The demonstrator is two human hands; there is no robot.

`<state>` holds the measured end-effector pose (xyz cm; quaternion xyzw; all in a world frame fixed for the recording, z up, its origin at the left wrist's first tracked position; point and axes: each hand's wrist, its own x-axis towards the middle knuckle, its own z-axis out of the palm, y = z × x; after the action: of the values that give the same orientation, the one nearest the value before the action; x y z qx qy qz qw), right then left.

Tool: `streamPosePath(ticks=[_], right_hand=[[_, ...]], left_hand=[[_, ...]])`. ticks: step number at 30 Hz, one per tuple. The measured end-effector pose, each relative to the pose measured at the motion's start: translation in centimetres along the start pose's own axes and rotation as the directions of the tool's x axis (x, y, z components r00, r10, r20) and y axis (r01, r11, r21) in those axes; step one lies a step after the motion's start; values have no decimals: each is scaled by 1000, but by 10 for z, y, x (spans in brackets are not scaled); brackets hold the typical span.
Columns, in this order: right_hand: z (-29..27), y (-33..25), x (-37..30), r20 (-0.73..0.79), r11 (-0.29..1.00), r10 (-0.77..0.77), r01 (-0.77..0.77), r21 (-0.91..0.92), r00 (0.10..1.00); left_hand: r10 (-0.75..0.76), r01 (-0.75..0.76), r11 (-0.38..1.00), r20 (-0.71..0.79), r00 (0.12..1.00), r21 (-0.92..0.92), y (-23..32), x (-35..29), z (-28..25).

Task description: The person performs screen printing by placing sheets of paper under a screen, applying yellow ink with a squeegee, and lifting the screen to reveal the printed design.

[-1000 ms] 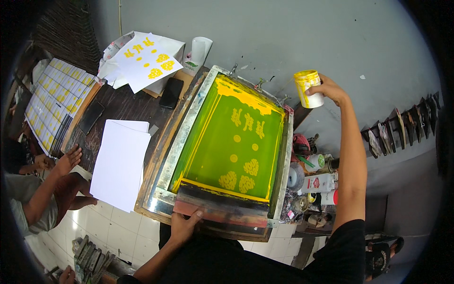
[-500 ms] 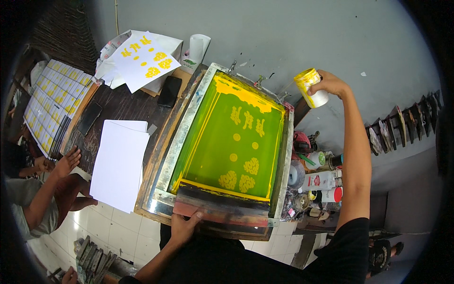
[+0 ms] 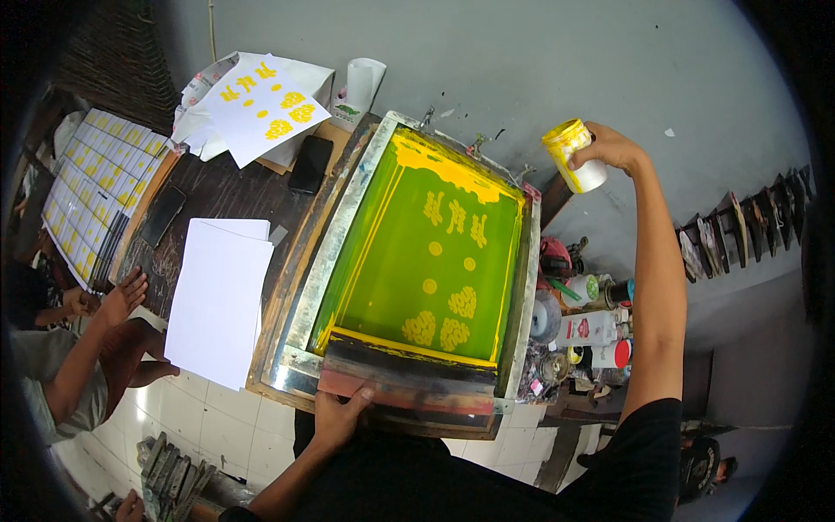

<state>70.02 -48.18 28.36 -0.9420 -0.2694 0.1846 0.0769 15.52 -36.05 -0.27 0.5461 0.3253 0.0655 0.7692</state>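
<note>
White sheets point(image 3: 217, 300) on dark table point(image 3: 228, 193)

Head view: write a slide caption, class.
Right hand holding tilted, yellow-smeared white jar; left hand, long reddish squeegee at near end of green rectangular screen.

Bare left hand point(image 3: 337, 419) low, gripping; thumb point(image 3: 358, 399) laid on top, pointing up-right, other fingers mostly hidden. Bare left forearm point(image 3: 285, 484) below those fingers, slanting down-left. Bare right hand point(image 3: 611, 151) well above and right of left fingers, curled in grip; thumb in front, pointing left. Bare right forearm point(image 3: 658, 278) stretched below right fingers, short black cloth sleeve point(image 3: 631, 461) beyond elbow.
</note>
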Motion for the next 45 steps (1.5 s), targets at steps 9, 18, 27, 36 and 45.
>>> streamPosePath(ticks=[9,18,27,36,45], right_hand=[[2,4,1,0,999,-23,23,27,1000],[16,11,-2,-19,984,-66,68,163,998],[90,42,-4,-128,834,-46,109,541,991],[105,56,-2,-171,793,-22,121,597,985],[101,54,-3,-188,780,-32,142,610,982]], left_hand=[[57,-57,998,3,998,-9,4,0,2],[-34,34,999,-5,999,-27,6,-1,2],[-50,50,999,-40,998,4,7,-1,3],[-36,37,999,-24,999,38,7,0,0],[-41,42,999,-44,998,22,9,-1,2]])
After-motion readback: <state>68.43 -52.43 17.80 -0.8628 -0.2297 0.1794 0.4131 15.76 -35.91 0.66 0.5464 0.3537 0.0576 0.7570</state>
